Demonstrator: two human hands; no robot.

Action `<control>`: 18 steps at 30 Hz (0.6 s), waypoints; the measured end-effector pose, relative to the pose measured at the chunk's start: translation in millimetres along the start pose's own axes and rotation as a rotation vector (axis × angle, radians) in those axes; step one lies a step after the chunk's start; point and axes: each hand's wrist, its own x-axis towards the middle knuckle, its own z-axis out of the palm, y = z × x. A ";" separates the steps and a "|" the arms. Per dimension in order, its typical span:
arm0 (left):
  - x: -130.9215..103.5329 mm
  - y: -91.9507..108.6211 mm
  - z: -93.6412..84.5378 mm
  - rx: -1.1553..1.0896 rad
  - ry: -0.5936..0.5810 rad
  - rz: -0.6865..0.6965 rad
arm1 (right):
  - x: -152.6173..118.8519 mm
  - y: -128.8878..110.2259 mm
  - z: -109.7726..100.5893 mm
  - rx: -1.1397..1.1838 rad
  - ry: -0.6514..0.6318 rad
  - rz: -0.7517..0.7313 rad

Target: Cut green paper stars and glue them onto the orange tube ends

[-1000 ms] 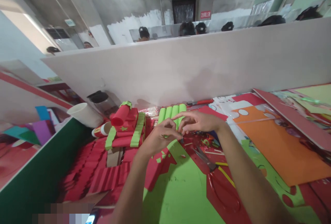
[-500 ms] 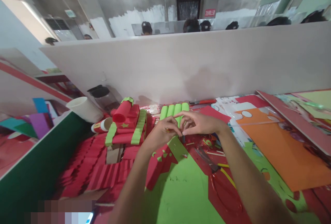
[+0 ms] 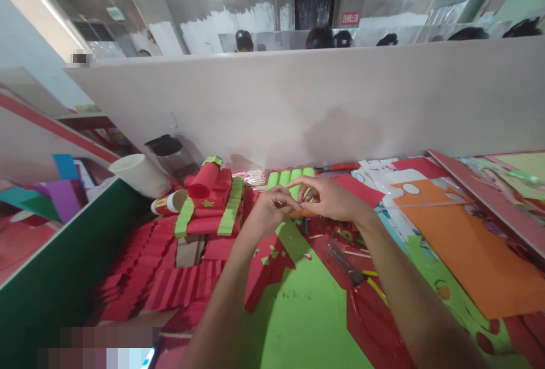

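My left hand (image 3: 275,208) and my right hand (image 3: 326,198) meet above the table, fingertips pinched together. Whatever sits between the fingers is too small to make out. Just behind them lie several green paper rolls (image 3: 293,176). Below them spreads a light green sheet (image 3: 302,301), with small green paper bits (image 3: 272,254) on red paper beside it. To the left stands a red paper model (image 3: 208,201) with green strips and a gold star. Scissors (image 3: 351,269) with red and yellow handles lie near my right forearm.
Pleated red paper (image 3: 131,272) fills the left side by a green board (image 3: 72,250). A white cup (image 3: 140,175) and a dark-lidded jug (image 3: 170,156) stand behind. Orange sheets (image 3: 464,244) cover the right. A pale partition (image 3: 255,108) closes off the back; people's heads show beyond it.
Both hands have shifted slightly and their fingertips now press closer together, the right hand turned flatter. The view has moved a little; the model, sheets and scissors stay where they were.
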 end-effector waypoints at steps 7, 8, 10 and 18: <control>0.8 0.5 -3.7 -0.005 0.046 0.019 | 1.1 -3.6 2.2 0.027 0.066 -0.011; 0.8 0.1 -3.9 -0.007 0.053 0.023 | 0.9 -3.9 2.5 0.032 0.071 -0.011; 0.9 -0.5 -4.2 0.000 0.057 0.032 | 0.7 -4.3 3.0 0.050 0.078 -0.011; 3.5 6.4 -12.5 0.000 0.014 0.032 | 2.2 -3.1 3.0 0.238 0.096 -0.034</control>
